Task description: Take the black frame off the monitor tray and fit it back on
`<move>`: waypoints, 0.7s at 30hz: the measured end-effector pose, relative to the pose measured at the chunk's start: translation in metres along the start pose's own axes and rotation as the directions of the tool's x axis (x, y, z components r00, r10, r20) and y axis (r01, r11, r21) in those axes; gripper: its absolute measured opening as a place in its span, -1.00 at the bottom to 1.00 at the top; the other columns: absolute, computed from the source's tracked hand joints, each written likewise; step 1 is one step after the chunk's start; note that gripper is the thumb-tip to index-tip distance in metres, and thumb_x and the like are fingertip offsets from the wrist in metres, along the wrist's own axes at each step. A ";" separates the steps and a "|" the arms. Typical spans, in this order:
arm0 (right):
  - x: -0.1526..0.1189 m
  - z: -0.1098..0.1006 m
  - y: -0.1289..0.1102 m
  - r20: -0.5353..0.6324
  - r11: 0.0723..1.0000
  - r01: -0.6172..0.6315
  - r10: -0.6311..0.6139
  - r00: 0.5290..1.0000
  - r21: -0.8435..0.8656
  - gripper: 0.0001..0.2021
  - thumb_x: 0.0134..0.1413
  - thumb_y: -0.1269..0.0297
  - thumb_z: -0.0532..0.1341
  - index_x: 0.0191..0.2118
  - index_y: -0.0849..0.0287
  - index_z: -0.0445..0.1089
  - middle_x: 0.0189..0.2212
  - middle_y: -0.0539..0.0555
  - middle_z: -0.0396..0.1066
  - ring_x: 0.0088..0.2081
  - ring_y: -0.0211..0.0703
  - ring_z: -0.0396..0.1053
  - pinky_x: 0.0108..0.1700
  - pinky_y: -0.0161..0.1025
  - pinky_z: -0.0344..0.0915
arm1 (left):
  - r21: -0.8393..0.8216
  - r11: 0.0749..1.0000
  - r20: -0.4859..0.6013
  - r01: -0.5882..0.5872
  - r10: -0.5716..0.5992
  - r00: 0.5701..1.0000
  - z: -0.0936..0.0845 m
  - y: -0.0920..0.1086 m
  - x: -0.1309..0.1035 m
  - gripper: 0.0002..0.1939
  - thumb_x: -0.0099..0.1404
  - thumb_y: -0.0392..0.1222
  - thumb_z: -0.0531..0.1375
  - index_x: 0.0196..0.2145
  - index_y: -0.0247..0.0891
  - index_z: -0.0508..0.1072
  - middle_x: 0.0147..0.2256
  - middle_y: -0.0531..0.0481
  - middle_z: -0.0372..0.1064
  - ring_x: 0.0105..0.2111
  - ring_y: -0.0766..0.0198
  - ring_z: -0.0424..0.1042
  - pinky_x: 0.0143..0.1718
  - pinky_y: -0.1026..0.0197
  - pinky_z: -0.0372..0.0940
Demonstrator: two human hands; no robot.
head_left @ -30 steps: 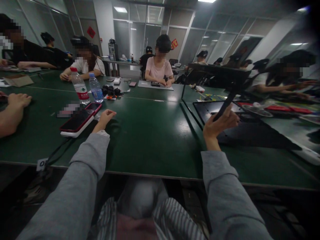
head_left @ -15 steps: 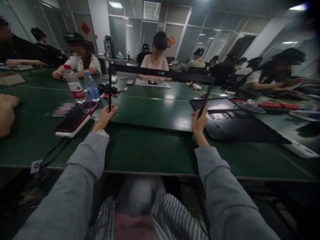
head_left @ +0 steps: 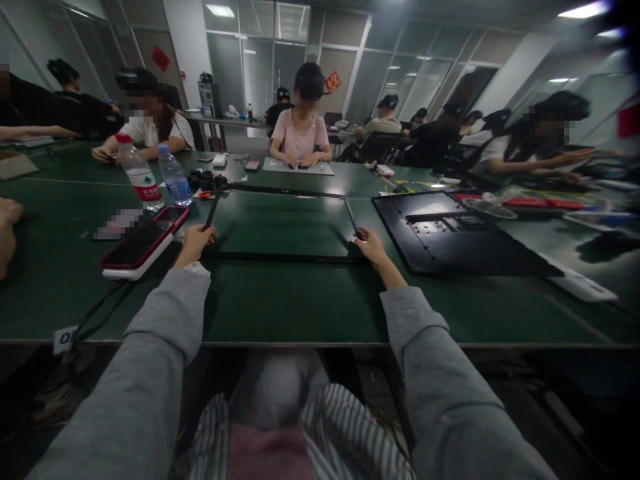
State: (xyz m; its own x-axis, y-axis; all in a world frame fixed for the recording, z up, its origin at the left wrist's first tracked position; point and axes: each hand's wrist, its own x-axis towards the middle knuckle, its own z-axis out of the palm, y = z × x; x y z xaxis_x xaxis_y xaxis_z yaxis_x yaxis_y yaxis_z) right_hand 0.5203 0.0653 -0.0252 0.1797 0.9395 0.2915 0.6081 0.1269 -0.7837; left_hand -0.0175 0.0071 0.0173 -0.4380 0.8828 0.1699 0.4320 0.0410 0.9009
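Note:
A thin black monitor bezel (head_left: pixel 285 257), an open rectangle, is tipped back low over the green table (head_left: pixel 300 303). Its near edge appears to meet the tabletop; whether the far edge touches too, I cannot tell. At the bezel's left side bar, my left hand (head_left: pixel 195 243) is closed in a grip. My right hand (head_left: pixel 373 248) pinches the opposite side bar between thumb and fingers. Just right of that hand lies a large black panel (head_left: pixel 400 247) with a recessed section and small metal-looking parts, like a monitor's back cover.
Left of the bezel are a red-edged phone (head_left: pixel 143 243) on a white block, a red-capped bottle (head_left: pixel 141 177) and a blue-capped bottle (head_left: pixel 175 177). A white bar-shaped device (head_left: pixel 583 283) sits by the panel. Someone in pink (head_left: pixel 300 137) works across the table; another person's hand (head_left: pixel 7 227) rests at far left.
The bezel has gone from standing upright to leaning far back, its top edge lowered away from me. Both hands have stayed on its sides; my right hand has moved lower and left.

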 end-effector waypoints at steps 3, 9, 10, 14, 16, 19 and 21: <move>-0.001 -0.001 0.002 -0.025 0.990 0.072 -0.076 0.997 -0.118 -0.38 0.04 0.33 0.16 0.28 0.28 0.37 0.16 0.33 0.50 0.21 0.15 0.43 0.31 0.18 0.33 | 0.347 0.936 -0.033 -0.066 0.083 0.996 -0.002 -0.002 -0.003 -0.75 0.22 -0.04 0.25 -0.34 -0.24 0.65 -0.39 -0.18 0.58 -0.21 -0.07 0.56 -0.15 0.06 0.35; -0.003 -0.004 0.008 -0.004 0.946 -0.005 0.004 1.000 -0.323 -0.36 0.14 0.37 0.10 0.36 0.32 0.33 0.26 0.34 0.44 0.30 0.22 0.37 0.36 0.26 0.24 | 0.576 0.809 0.048 -0.117 0.109 0.993 0.004 -0.006 -0.009 -0.61 0.31 0.07 0.20 -0.24 -0.25 0.72 -0.20 -0.35 0.61 -0.07 -0.21 0.55 -0.06 -0.03 0.34; -0.002 -0.004 0.009 -0.007 0.942 -0.008 0.006 1.000 -0.336 -0.35 0.13 0.38 0.11 0.37 0.33 0.32 0.26 0.35 0.44 0.29 0.22 0.37 0.36 0.24 0.24 | 0.590 0.797 0.059 -0.125 0.112 0.992 0.005 -0.006 -0.009 -0.60 0.33 0.08 0.20 -0.22 -0.25 0.72 -0.17 -0.37 0.61 -0.06 -0.23 0.54 -0.05 -0.05 0.34; 0.002 -0.003 0.014 -0.052 0.923 -0.023 0.004 0.999 -0.384 -0.35 0.10 0.33 0.15 0.33 0.39 0.36 0.23 0.41 0.42 0.28 0.24 0.35 0.35 0.16 0.24 | 0.617 0.772 0.095 -0.150 0.116 0.989 0.006 -0.008 -0.008 -0.60 0.36 0.04 0.19 -0.14 -0.28 0.72 -0.08 -0.41 0.59 -0.01 -0.29 0.52 -0.01 -0.12 0.35; 0.002 -0.003 0.015 -0.066 0.910 -0.029 0.002 0.998 -0.413 -0.37 0.10 0.30 0.16 0.29 0.41 0.40 0.18 0.44 0.42 0.26 0.24 0.35 0.35 0.14 0.23 | 0.610 0.779 0.091 -0.143 0.111 0.990 0.005 -0.008 -0.008 -0.62 0.35 0.02 0.21 -0.12 -0.26 0.71 -0.05 -0.39 0.58 0.00 -0.28 0.51 0.01 -0.12 0.36; 0.002 -0.002 0.016 -0.073 0.900 -0.027 -0.005 0.997 -0.434 -0.40 0.10 0.28 0.17 0.25 0.40 0.43 0.11 0.43 0.43 0.22 0.25 0.34 0.34 0.13 0.22 | 0.589 0.796 0.073 -0.139 0.118 0.990 0.004 -0.008 -0.008 -0.65 0.34 0.01 0.23 -0.12 -0.23 0.71 -0.05 -0.35 0.58 0.02 -0.23 0.50 0.04 -0.09 0.35; 0.001 -0.001 0.017 -0.080 0.900 -0.019 -0.017 0.997 -0.435 -0.40 0.10 0.27 0.18 0.25 0.40 0.43 0.09 0.44 0.42 0.21 0.28 0.33 0.32 0.16 0.23 | 0.580 0.801 0.076 -0.150 0.129 0.989 0.004 -0.007 -0.009 -0.66 0.33 -0.01 0.24 -0.13 -0.23 0.71 -0.06 -0.34 0.57 0.02 -0.22 0.50 0.04 -0.09 0.35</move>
State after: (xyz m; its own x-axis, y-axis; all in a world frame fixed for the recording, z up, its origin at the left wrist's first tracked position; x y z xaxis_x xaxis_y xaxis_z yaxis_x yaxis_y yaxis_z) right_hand 0.5316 0.0677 -0.0374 0.2302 0.9088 0.3480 0.8804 -0.0422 -0.4723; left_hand -0.0134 0.0003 0.0080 -0.3170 0.9138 0.2541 0.8686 0.1721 0.4648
